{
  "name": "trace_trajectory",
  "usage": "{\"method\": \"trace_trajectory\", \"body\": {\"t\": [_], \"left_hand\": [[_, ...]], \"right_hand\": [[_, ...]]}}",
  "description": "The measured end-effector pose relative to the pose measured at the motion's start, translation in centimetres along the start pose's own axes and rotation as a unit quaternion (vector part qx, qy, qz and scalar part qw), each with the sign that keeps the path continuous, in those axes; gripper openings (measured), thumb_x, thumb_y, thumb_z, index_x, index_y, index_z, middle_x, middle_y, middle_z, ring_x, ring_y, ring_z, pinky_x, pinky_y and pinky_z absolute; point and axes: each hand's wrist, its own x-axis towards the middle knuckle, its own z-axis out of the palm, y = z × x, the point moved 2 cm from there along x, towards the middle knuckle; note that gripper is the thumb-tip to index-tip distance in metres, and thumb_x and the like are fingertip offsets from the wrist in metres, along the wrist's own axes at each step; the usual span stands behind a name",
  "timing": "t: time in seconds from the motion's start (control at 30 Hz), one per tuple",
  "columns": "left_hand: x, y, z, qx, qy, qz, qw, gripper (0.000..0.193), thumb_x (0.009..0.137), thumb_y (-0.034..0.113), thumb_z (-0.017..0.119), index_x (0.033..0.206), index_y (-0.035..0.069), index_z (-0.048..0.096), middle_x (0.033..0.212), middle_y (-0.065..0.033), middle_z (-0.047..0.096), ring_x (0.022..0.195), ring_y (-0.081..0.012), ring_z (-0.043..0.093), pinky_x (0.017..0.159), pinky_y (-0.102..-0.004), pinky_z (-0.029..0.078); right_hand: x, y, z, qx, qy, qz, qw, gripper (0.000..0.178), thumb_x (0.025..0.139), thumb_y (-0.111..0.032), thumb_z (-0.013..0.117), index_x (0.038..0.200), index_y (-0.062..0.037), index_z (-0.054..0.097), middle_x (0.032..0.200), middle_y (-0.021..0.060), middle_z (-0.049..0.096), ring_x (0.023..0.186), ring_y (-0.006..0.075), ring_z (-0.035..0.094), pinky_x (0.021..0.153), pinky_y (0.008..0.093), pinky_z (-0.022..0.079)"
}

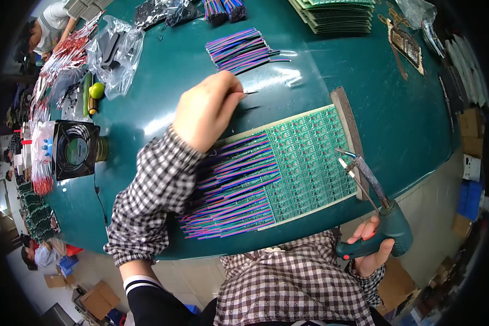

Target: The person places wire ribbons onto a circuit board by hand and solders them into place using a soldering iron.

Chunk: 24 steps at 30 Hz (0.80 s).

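Note:
My left hand [206,108] hovers over the green table, pinching one thin wire whose tip pokes out to the right. Below it lies a green circuit board panel [309,163] with rows of blue, purple and red wires [233,190] fanning off its left side. My right hand [372,247] grips a teal pistol-shaped soldering iron [383,217] near the table's front edge, its tip resting by the panel's right edge. A grey bar [346,122] lies along that right edge.
A loose bundle of coloured wires [242,50] lies further back. Stacked green boards [339,13] sit at the far right, plastic bags [114,51] at the far left. A small black fan [73,149] stands on the left. Another person [46,27] works at the far left.

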Motion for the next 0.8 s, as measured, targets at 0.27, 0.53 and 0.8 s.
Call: {"method": "trace_trajectory", "body": {"t": [0.27, 0.53, 0.8], "left_hand": [[-6.9, 6.9, -1.2, -0.209, -0.096, -0.029, 0.973, 0.015, 0.079, -0.006, 0.07, 0.092, 0.002, 0.072, 0.089, -0.0101, 0.07, 0.087, -0.0245, 0.07, 0.079, -0.034, 0.056], [-10.3, 9.8, 3.1, 0.041, -0.06, 0.05, 0.996, 0.034, 0.074, 0.0, 0.07, 0.108, 0.003, 0.072, 0.093, -0.0075, 0.064, 0.081, -0.0236, 0.065, 0.068, -0.0328, 0.055], [-11.2, 10.1, 3.9, 0.14, -0.027, 0.126, 0.982, 0.038, 0.074, 0.009, 0.067, 0.11, -0.003, 0.072, 0.103, -0.0091, 0.067, 0.087, -0.021, 0.066, 0.07, -0.0307, 0.056]], "right_hand": [[-0.2, 0.0, 0.2, -0.003, -0.029, 0.022, 0.999, 0.079, 0.096, -0.062, 0.059, 0.131, 0.0075, 0.047, 0.094, 0.0079, 0.056, 0.09, 0.0205, 0.06, 0.068, 0.0314, 0.062], [-1.7, -0.5, -0.7, -0.039, -0.083, 0.105, 0.99, 0.085, 0.092, -0.061, 0.066, 0.139, 0.006, 0.046, 0.117, 0.0161, 0.062, 0.115, 0.0272, 0.063, 0.084, 0.0374, 0.063], [-3.3, -1.1, -0.1, -0.07, -0.005, 0.141, 0.988, 0.091, 0.072, -0.047, 0.091, 0.131, 0.0094, 0.052, 0.119, 0.0222, 0.066, 0.116, 0.0324, 0.066, 0.091, 0.0439, 0.063]]}}
